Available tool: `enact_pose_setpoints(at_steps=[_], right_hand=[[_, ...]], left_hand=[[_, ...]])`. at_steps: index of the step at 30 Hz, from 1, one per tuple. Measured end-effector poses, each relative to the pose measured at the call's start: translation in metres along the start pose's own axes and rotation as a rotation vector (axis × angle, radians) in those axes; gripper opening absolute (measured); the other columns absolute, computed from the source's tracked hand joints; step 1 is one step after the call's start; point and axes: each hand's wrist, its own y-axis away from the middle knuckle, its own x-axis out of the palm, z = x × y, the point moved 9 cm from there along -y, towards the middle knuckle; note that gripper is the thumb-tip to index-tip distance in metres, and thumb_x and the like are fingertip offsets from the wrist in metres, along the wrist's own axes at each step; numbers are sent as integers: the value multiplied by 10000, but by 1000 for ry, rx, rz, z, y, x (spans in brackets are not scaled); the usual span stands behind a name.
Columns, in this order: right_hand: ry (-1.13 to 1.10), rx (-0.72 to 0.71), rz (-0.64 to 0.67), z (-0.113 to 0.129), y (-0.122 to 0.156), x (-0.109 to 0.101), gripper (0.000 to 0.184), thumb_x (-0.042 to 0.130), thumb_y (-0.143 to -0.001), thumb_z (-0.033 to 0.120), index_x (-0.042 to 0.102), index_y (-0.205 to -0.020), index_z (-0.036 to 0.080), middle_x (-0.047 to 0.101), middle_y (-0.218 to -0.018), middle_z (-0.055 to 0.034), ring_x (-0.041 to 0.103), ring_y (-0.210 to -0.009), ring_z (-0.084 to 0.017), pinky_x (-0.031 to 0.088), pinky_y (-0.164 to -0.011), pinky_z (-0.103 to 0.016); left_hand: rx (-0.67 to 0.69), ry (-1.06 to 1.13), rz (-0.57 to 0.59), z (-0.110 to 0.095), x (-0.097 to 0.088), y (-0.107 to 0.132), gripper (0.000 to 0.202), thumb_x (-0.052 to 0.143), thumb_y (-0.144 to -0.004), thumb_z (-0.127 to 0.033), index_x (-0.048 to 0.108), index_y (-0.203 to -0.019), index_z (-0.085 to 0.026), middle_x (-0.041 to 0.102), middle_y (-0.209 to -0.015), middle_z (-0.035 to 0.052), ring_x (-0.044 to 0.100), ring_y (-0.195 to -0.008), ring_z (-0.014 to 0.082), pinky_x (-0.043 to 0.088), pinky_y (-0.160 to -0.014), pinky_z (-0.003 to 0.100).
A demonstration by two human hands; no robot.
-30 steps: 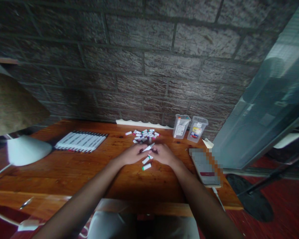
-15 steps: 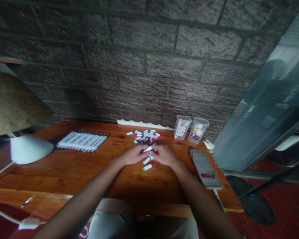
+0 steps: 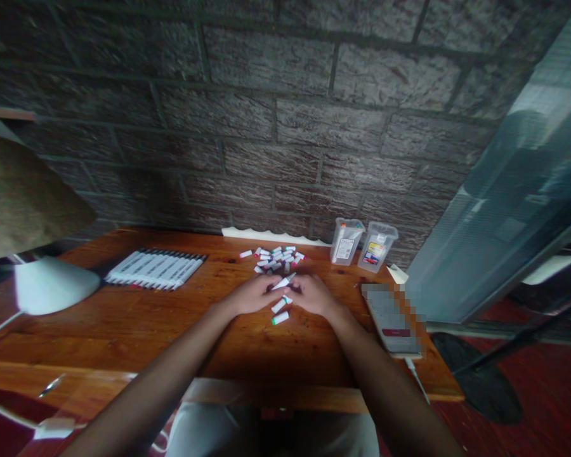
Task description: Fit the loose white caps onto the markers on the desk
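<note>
My left hand [image 3: 254, 294] and my right hand [image 3: 314, 295] meet over the middle of a wooden desk [image 3: 124, 324], fingers curled around a white marker [image 3: 282, 282] held between them. Just below the hands lie two loose white marker pieces, one with a green end [image 3: 280, 318]. Behind the hands sits a pile of several small white caps with coloured ends [image 3: 276, 258]. A neat row of several white markers [image 3: 155, 270] lies at the left of the desk.
Two clear plastic containers [image 3: 345, 241] stand against the brick wall at the back right. A phone-like flat object [image 3: 393, 317], blurred, lies at the desk's right edge. A white lamp base [image 3: 52, 285] sits at the left. Glass panel stands to the right.
</note>
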Motion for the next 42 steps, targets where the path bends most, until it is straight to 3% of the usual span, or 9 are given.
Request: enact_pose_setpoints(at_steps=[31, 36, 42], right_hand=[[-22, 8, 4, 0, 0, 0, 185, 589, -848, 269, 719, -876, 140, 705, -788, -29, 568, -655, -99, 349, -607, -192], [-43, 8, 3, 0, -1, 1, 199, 580, -859, 278, 718, -848, 136, 705, -768, -22, 563, -637, -92, 349, -605, -190], [-121, 8, 16, -3, -2, 5, 213, 594, -860, 305, 729, -929, 156, 726, -815, -18, 604, -664, -97, 387, -626, -188]], left_hand=[[-11, 17, -2, -1, 0, 1, 402, 481, -936, -467, 587, -760, -121, 516, -673, -15, 443, -630, 90, 320, -570, 187], [-3, -24, -65, -5, -7, 1, 403, 491, -934, -461, 598, -742, -123, 481, -635, -19, 421, -604, 93, 302, -551, 193], [3, -57, -182, -11, -22, 1, 358, 461, -962, -415, 634, -823, -134, 577, -707, 2, 486, -652, 110, 344, -606, 200]])
